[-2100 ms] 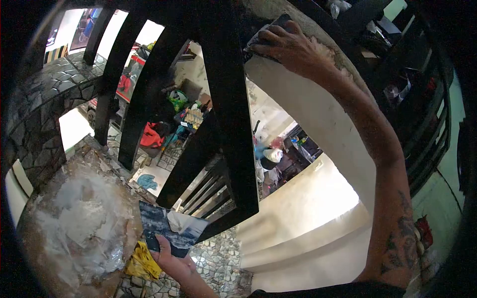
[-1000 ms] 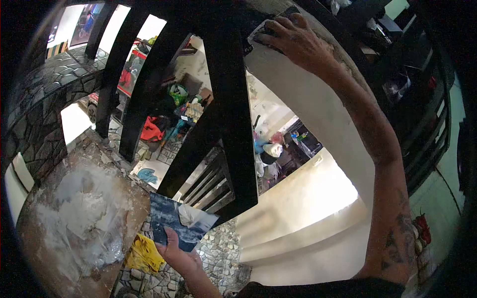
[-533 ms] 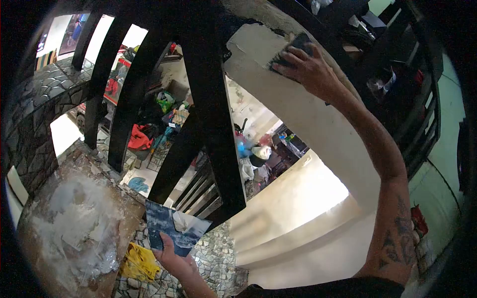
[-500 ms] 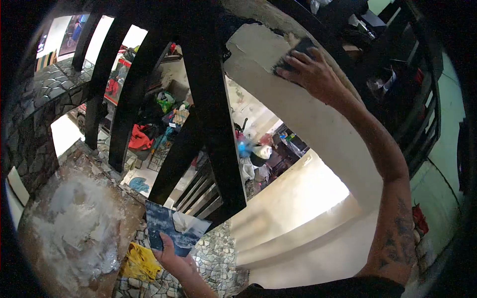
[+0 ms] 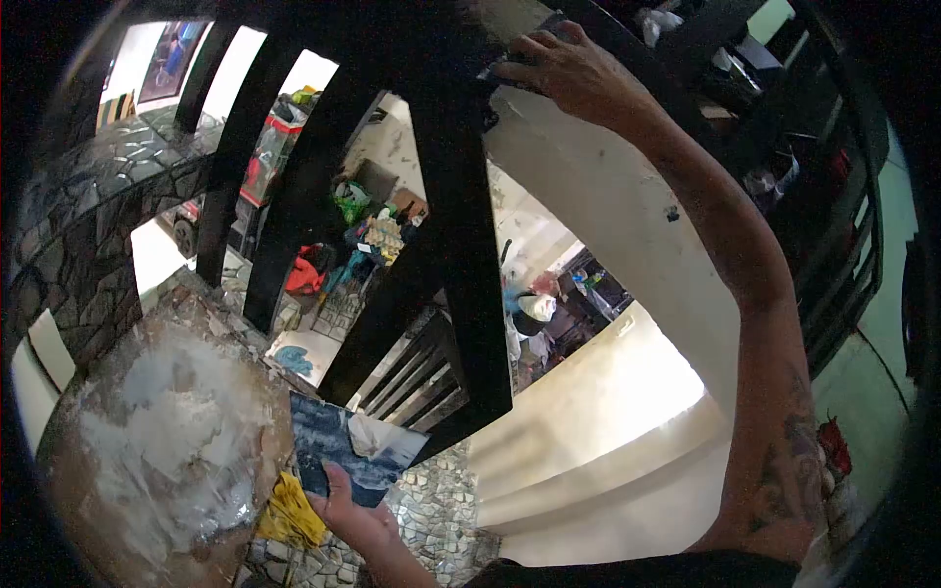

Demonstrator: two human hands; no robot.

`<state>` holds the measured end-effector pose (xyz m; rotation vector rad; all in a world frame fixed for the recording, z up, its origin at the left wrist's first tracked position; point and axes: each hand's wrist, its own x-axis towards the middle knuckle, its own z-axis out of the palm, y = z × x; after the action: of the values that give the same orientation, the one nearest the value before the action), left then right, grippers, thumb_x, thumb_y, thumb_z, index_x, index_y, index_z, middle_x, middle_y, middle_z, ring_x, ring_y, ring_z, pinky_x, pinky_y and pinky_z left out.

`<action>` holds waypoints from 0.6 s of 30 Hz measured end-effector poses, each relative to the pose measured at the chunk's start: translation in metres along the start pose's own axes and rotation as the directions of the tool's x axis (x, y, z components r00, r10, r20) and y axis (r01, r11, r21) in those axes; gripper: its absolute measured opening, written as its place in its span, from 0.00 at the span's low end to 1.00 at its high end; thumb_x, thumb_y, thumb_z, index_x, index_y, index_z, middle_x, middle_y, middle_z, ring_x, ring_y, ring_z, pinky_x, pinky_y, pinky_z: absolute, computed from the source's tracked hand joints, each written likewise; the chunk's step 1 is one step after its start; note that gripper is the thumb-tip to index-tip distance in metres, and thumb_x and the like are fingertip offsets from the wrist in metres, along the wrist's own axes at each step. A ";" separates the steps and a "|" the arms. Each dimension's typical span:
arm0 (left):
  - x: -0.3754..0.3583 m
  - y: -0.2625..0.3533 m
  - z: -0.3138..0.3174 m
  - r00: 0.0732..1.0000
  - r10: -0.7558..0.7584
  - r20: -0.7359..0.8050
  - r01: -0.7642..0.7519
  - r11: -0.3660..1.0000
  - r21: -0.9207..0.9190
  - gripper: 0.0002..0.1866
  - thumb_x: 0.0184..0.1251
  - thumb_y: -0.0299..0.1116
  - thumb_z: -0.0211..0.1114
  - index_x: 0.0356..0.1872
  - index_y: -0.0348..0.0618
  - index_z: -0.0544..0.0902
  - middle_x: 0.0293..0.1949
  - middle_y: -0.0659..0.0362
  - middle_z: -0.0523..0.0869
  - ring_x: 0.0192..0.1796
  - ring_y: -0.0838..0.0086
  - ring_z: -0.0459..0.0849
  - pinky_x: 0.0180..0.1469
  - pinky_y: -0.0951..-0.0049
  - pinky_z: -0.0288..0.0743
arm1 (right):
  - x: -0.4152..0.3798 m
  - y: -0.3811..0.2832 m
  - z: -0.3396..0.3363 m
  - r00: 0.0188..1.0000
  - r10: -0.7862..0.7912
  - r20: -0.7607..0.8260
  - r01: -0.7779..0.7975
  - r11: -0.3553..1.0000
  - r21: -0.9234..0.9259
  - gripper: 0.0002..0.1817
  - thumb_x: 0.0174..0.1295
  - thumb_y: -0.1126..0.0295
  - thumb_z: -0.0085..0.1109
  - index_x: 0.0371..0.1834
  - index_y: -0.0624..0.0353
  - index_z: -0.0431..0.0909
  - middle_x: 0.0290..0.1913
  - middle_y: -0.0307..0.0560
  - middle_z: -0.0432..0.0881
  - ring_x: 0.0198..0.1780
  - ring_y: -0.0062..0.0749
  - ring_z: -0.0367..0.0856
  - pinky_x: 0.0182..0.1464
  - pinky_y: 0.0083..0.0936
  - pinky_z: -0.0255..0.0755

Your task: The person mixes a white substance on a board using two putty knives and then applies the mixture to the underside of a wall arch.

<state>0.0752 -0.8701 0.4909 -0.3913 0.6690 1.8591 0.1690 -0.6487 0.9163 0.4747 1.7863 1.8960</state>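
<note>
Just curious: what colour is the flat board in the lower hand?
Dark blue, smeared with white paste, the board in the left hand; head view.

This is a lived-in home under repair or finishing work, seen from an upper level. A white plastered beam [image 5: 627,225] runs beside heavy black railing posts [image 5: 461,245], and a stone-clad wall [image 5: 78,216] curves along the left. A board smeared with white plaster [image 5: 157,441] lies on a mosaic-tiled ledge [image 5: 431,500]. Below, through the posts, a cluttered room [image 5: 363,235] holds bags, clothes and household goods.
</note>
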 end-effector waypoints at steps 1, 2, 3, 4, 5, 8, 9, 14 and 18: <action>0.002 -0.002 -0.003 0.999 -0.008 -0.035 0.008 1.000 0.007 0.29 0.63 0.23 0.59 0.65 0.40 0.60 0.60 0.50 0.71 0.57 0.61 0.74 0.60 0.59 0.69 | 0.001 -0.006 0.009 1.000 -0.004 0.004 0.004 1.000 -0.019 0.27 0.56 0.76 0.56 0.59 0.36 0.71 0.61 0.40 0.68 0.63 0.31 0.65 0.64 0.43 0.54; 0.004 -0.002 -0.006 0.998 -0.013 -0.066 0.014 1.000 0.015 0.30 0.63 0.23 0.59 0.65 0.40 0.59 0.60 0.50 0.70 0.57 0.61 0.74 0.60 0.59 0.68 | 0.001 -0.010 0.016 1.000 -0.003 0.009 0.003 0.999 -0.039 0.27 0.56 0.76 0.56 0.60 0.36 0.70 0.62 0.40 0.68 0.63 0.30 0.65 0.64 0.43 0.54; 0.004 -0.001 -0.006 0.999 -0.001 -0.038 0.001 1.000 0.004 0.30 0.63 0.23 0.59 0.65 0.40 0.59 0.60 0.50 0.70 0.58 0.62 0.74 0.60 0.59 0.68 | 0.000 -0.012 0.022 1.000 0.000 0.014 0.000 0.999 -0.038 0.27 0.56 0.75 0.56 0.60 0.36 0.71 0.63 0.40 0.68 0.63 0.31 0.66 0.64 0.43 0.53; 0.004 0.001 -0.006 1.000 0.012 -0.009 -0.012 1.000 -0.004 0.30 0.63 0.23 0.59 0.65 0.40 0.59 0.60 0.50 0.70 0.58 0.62 0.73 0.61 0.60 0.67 | -0.003 -0.013 0.028 1.000 0.006 0.021 -0.005 0.999 -0.037 0.26 0.57 0.74 0.56 0.60 0.36 0.71 0.63 0.40 0.67 0.63 0.31 0.66 0.64 0.43 0.53; 0.004 0.001 -0.005 0.999 0.024 0.024 -0.024 1.000 -0.014 0.30 0.63 0.23 0.59 0.65 0.40 0.59 0.60 0.50 0.70 0.58 0.62 0.73 0.61 0.60 0.66 | -0.006 -0.014 0.035 1.000 0.013 0.029 -0.011 0.999 -0.039 0.26 0.57 0.73 0.55 0.59 0.35 0.71 0.64 0.40 0.67 0.63 0.31 0.66 0.64 0.43 0.53; 0.004 -0.003 -0.006 0.996 0.018 0.087 -0.015 0.999 -0.036 0.29 0.63 0.24 0.59 0.64 0.38 0.60 0.60 0.50 0.71 0.57 0.63 0.74 0.60 0.62 0.67 | -0.024 -0.021 0.038 1.000 0.009 -0.006 -0.008 0.996 0.091 0.25 0.57 0.71 0.56 0.59 0.36 0.71 0.62 0.40 0.68 0.62 0.31 0.66 0.64 0.43 0.52; 0.004 -0.007 -0.004 0.997 0.044 0.069 -0.047 0.998 0.047 0.31 0.62 0.27 0.61 0.65 0.38 0.59 0.60 0.49 0.70 0.57 0.62 0.74 0.59 0.61 0.69 | -0.030 -0.024 0.035 1.000 -0.005 0.005 0.004 0.995 0.099 0.25 0.57 0.71 0.56 0.59 0.36 0.72 0.61 0.40 0.69 0.62 0.31 0.67 0.64 0.43 0.52; -0.014 -0.021 0.013 0.993 0.028 0.114 -0.042 0.992 0.122 0.34 0.61 0.35 0.65 0.65 0.37 0.59 0.59 0.49 0.70 0.55 0.62 0.75 0.51 0.62 0.76 | -0.076 -0.034 0.011 0.993 -0.039 0.111 0.019 0.984 0.175 0.25 0.54 0.71 0.57 0.57 0.38 0.74 0.58 0.41 0.70 0.60 0.32 0.67 0.65 0.44 0.50; -0.017 -0.020 0.004 0.992 -0.019 0.126 -0.015 0.966 0.259 0.34 0.61 0.37 0.65 0.65 0.38 0.60 0.60 0.49 0.70 0.54 0.63 0.76 0.51 0.63 0.76 | -0.129 -0.039 -0.004 0.986 -0.059 0.153 0.031 0.983 0.178 0.25 0.53 0.72 0.57 0.56 0.39 0.74 0.57 0.41 0.70 0.60 0.32 0.67 0.65 0.45 0.50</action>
<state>0.1006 -0.8745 0.4983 -0.1007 0.8112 1.7499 0.2770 -0.7244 0.8873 0.6239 1.8499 1.6299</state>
